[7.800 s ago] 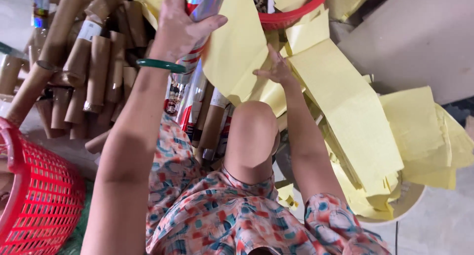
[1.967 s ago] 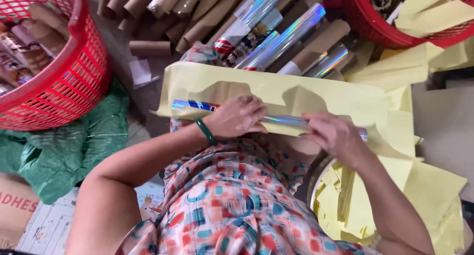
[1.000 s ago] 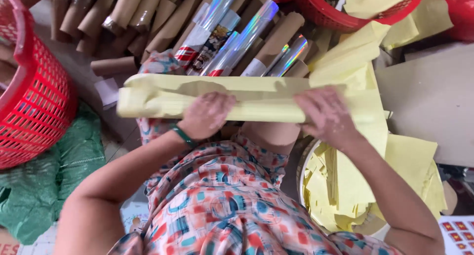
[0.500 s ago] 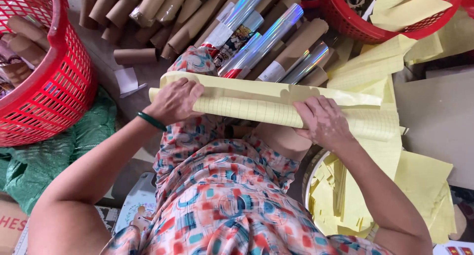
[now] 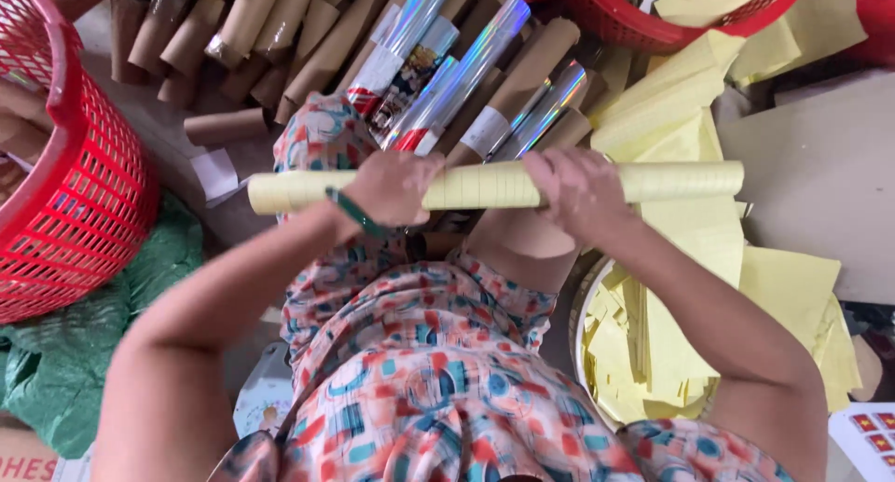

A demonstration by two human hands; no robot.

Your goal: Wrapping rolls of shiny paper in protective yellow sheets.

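Hands, left (image 5: 396,185) and right (image 5: 576,191), both closed around yellow paper roll (image 5: 485,185) above knees.

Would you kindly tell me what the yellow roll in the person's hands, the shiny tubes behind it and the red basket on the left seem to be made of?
Yellow roll: looks like matte paper, with faint ruled lines, rolled tight.
Shiny tubes: probably metallic foil or film; they throw rainbow glints.
Red basket: apparently moulded plastic, a glossy open lattice.

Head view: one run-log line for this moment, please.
left hand: grips yellow paper roll | right hand: grips same roll | roll: level over lap | behind: shiny foil rolls
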